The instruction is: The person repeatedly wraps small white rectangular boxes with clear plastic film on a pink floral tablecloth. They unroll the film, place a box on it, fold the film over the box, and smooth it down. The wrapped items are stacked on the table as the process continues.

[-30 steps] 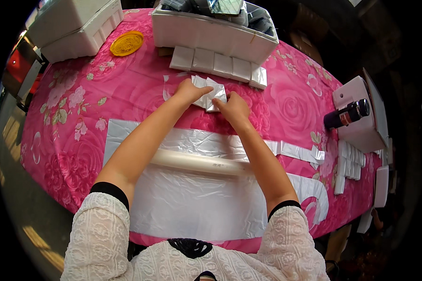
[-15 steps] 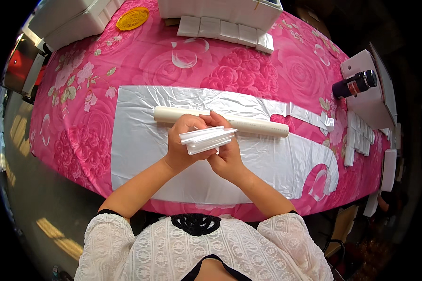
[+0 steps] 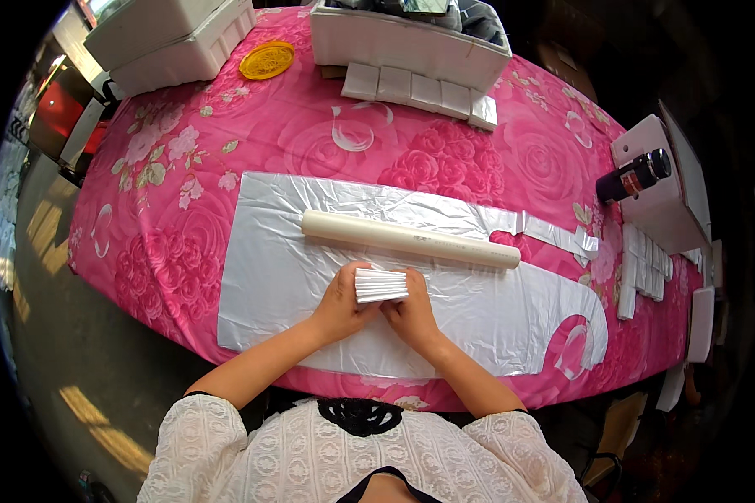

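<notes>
Between my two hands is a small stack of folded white packets (image 3: 382, 286), its layered edges facing up and lined up evenly. My left hand (image 3: 341, 303) grips the stack's left side, and my right hand (image 3: 413, 307) presses on its right side. Below them a silvery-white plastic apron or sheet (image 3: 285, 293) lies spread flat, with a curved cutout and strap at its right end. A long cream-coloured tube (image 3: 411, 241) rests across the sheet, just beyond my hands and apart from them.
A pink floral cloth (image 3: 168, 277) covers the table. At the back stand a white foam box (image 3: 411, 50) with a row of white packets (image 3: 419, 90) before it, a yellow round dish (image 3: 267, 60) and stacked foam boxes (image 3: 176, 59). On the right are a dark bottle (image 3: 633, 176) and more packets (image 3: 644, 260).
The fanned, uneven packets are now squared into a neat stack. Both hands have come down nearer to me, away from the tube. The whole view has shifted slightly.
</notes>
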### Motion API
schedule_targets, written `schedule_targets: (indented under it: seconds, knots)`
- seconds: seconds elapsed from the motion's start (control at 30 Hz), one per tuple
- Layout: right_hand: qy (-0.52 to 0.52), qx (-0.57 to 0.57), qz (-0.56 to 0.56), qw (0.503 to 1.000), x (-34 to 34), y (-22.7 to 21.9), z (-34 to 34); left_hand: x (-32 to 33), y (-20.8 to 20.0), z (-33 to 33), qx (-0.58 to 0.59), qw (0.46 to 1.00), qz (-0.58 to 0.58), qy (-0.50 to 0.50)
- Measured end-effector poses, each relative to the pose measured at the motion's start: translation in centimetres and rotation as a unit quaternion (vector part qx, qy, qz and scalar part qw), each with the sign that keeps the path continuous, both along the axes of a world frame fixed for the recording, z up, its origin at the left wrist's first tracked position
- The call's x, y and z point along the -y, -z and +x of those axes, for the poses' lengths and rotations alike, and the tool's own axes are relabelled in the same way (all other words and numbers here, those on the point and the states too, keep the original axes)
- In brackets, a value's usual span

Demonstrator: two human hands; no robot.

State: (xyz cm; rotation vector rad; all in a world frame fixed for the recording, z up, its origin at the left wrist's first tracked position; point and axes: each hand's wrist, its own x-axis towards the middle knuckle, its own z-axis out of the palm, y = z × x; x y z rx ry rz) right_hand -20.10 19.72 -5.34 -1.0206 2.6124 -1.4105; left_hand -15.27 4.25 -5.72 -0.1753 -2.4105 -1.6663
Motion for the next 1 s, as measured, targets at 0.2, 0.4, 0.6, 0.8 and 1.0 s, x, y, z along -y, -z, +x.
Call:
schedule_targets:
  seconds: [0.2, 0.4, 0.6, 0.8, 1.0]
  knots:
    - [0.026, 0.079, -0.027, 0.996, 1.1, -1.8, 0.4, 1.7, -2.8, -2.0, 0.029, 0.978, 0.201, -0.041]
    - [-0.001, 0.019, 0.015, 1.000, 0.9, -1.7, 0.7, 13.5, -6.6, -18.4, 0.083, 0.967, 0.210, -0.119]
    - [-0.018, 0.024, 0.040, 0.999, 1.0, -1.6, 0.5, 20.4, -3.6, -30.3, 0.169, 0.975, 0.126, -0.077]
    - [-0.009, 0.046, 0.050, 0.998, 1.1, -1.6, 0.5, 21.2, -1.8, -34.6, 0.232, 0.964, -0.018, -0.127]
    - [-0.007, 0.048, 0.061, 0.997, 1.3, -1.7, 0.5, 20.4, -0.6, -35.8, 0.118, 0.889, -0.286, -0.336]
